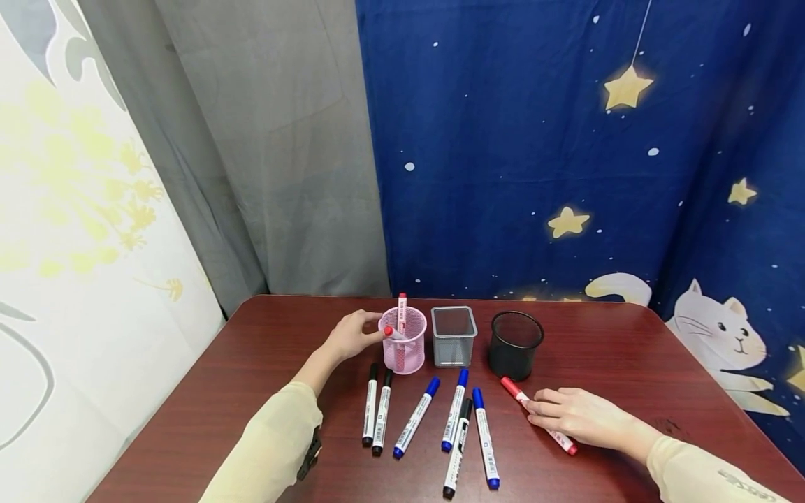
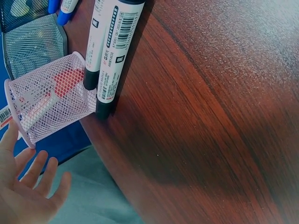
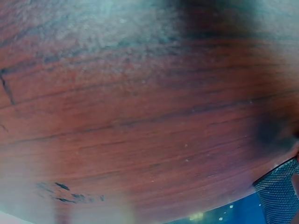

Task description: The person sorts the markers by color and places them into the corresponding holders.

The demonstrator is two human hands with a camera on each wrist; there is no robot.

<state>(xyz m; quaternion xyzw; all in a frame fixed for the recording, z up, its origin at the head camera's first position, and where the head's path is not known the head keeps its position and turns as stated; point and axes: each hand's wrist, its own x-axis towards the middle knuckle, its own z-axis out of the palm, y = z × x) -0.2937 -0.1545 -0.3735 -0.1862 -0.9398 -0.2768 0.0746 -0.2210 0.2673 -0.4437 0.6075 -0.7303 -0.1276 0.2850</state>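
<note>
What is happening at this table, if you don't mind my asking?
A person is handling markers and mesh holders. The left hand has its fingers at the rim of a pink cup holding two red markers. The right hand grips a third red marker near the black cup. A grey square holder stands between the cups, while three blue markers and three black markers lie on the table.

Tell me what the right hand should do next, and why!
Maybe the right hand should lift the red marker toward the pink cup: the fingers are on it, and that cup holds two other red-capped markers.
</note>
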